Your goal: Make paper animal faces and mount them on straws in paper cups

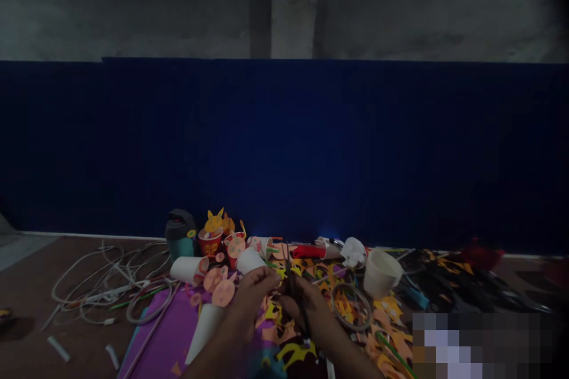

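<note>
My right hand (302,302) is closed around a pair of dark scissors (287,257), whose narrow blades point away from me. Close beside it, my left hand (255,284) has its fingertips pinched together; whatever is between them is too small and dim to make out. Under both hands lie scraps of yellow and orange paper (297,355). White paper cups (251,262) lie on their sides around my left hand, and pink paper animal faces (223,291) rest to its left.
Red cups (210,243) with paper animals stand at the back beside a teal and black device (180,237). White cables (111,284) tangle at left near a purple sheet (153,331). Right of my hands are a tape roll (351,308) and a white cup (382,275). A blue partition (284,148) rises behind.
</note>
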Demonstrator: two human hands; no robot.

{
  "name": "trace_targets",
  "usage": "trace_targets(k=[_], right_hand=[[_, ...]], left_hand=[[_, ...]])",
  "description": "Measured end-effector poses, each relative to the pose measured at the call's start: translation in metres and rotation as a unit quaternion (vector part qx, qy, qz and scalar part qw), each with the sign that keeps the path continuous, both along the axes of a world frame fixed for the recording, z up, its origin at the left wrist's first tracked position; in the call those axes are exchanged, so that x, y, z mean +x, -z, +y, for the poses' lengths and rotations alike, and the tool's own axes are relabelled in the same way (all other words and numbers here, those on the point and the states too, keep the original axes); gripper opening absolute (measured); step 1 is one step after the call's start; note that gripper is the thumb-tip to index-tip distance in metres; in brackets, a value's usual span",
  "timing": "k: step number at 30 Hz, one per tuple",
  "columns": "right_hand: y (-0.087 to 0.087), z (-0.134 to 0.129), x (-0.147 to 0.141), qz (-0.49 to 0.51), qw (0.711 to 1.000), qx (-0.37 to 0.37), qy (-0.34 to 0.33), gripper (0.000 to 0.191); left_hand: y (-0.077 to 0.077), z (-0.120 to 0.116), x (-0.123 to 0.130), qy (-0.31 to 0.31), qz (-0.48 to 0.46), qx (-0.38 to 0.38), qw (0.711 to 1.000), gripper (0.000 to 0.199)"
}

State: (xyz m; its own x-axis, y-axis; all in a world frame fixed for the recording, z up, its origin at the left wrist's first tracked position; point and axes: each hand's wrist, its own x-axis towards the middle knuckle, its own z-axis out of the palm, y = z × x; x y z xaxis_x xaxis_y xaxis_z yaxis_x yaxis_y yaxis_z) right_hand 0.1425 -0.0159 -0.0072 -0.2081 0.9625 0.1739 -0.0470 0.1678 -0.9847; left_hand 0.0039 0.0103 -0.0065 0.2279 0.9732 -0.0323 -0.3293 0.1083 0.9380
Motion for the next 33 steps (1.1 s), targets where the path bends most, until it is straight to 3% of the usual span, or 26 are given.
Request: trace_targets(k=[8, 17, 25, 33], right_hand=[[0.006, -0.004, -0.007, -0.005, 0.999, -0.018, -0.032, 0.028], [0.024, -0.001, -0.010, -0.026, 0.999, 0.018, 0.008, 0.028], [0.020, -0.002, -0.011, -0.042, 0.997, 0.061, 0.009, 0.021], [0.020, -0.003, -0.012, -0.019, 0.999, 0.044, 0.002, 0.022]], left_hand=[[-0.011, -0.007, 0.002, -0.068, -0.029, -0.011, 0.997, 0.018], [-0.008, -0.015, 0.009, -0.088, -0.049, -0.033, 0.994, 0.019], [-0.005, -0.018, 0.014, -0.109, -0.051, -0.042, 0.992, 0.020], [-0.007, -0.021, 0.015, -0.121, -0.042, -0.043, 0.991, 0.022]])
